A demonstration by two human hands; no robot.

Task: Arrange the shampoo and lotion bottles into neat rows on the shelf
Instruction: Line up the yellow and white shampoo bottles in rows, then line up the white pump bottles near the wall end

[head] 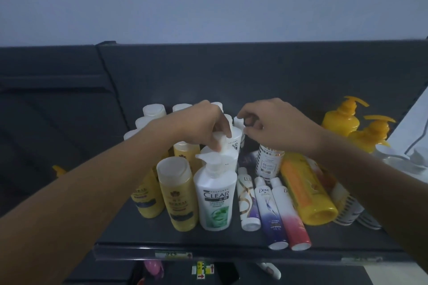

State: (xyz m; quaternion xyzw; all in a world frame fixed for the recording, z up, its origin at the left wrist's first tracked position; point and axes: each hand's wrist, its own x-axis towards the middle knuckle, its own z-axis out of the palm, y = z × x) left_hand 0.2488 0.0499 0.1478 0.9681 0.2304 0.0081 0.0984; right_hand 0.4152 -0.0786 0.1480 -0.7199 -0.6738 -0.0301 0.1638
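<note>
White plastic Clear pump bottles (216,196) stand in a line mid-shelf (143,246). The left hand (208,120) pinches the second bottle's pump (220,143). The right hand (266,118) hovers, fingers curled, holding nothing. Next, straighten it, I think.

The scene was dim, with a cool bluish cast, and the light was soft and even, perhaps from overhead. Shadows were faint. The wide lens bowed the dark shelf (231,251) at the edges, and fine label print was blurred and grainy.
</note>
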